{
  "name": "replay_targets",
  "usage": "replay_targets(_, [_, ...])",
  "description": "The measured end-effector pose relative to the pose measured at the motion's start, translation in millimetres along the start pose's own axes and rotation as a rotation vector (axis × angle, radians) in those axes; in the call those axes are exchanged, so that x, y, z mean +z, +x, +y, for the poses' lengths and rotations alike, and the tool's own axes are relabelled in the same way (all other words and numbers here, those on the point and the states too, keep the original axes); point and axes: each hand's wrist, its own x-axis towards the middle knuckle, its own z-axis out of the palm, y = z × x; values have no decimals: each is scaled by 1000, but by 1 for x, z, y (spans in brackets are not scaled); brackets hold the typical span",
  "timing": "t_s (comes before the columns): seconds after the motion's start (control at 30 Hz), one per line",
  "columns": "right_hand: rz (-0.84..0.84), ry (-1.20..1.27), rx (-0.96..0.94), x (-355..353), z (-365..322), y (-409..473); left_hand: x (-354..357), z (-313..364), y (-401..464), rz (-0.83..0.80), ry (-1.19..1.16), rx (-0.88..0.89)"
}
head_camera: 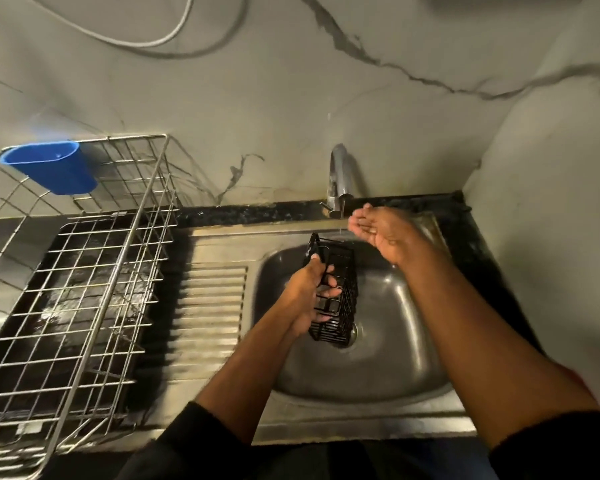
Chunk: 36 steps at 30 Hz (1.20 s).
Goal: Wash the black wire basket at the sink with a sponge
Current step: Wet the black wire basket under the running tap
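Observation:
The black wire basket hangs lengthwise over the steel sink, above the drain. My left hand grips its left side, fingers through the wires. My right hand is cupped palm-up just under the spout of the chrome tap, above the basket's far end; a thin trickle of water falls by it. The hand holds nothing. No sponge is visible.
A steel wire dish rack with a blue plastic cup holder stands on the left over a dark tray. The ribbed draining board lies between rack and bowl. A marble wall rises behind and to the right.

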Motion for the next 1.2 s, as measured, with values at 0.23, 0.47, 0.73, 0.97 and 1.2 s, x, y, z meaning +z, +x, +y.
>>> replay_targets(0.23, [-32, 20, -53, -5, 11, -13, -4, 6, -4, -58, -30, 16])
replay_targets(0.47, [173, -213, -231, -41, 30, -41, -6, -9, -12, 10, -170, 74])
replay_targets(0.73, [425, -579, -273, -64, 65, -88, 33, -28, -27, 108, -90, 171])
replay_targets(0.97, [395, -1002, -329, -104, 74, -107, 71, -44, -41, 12, 57, 221])
replay_targets(1.2, [504, -996, -241, -168, 79, -132, 111, -63, -45, 3, 300, 365])
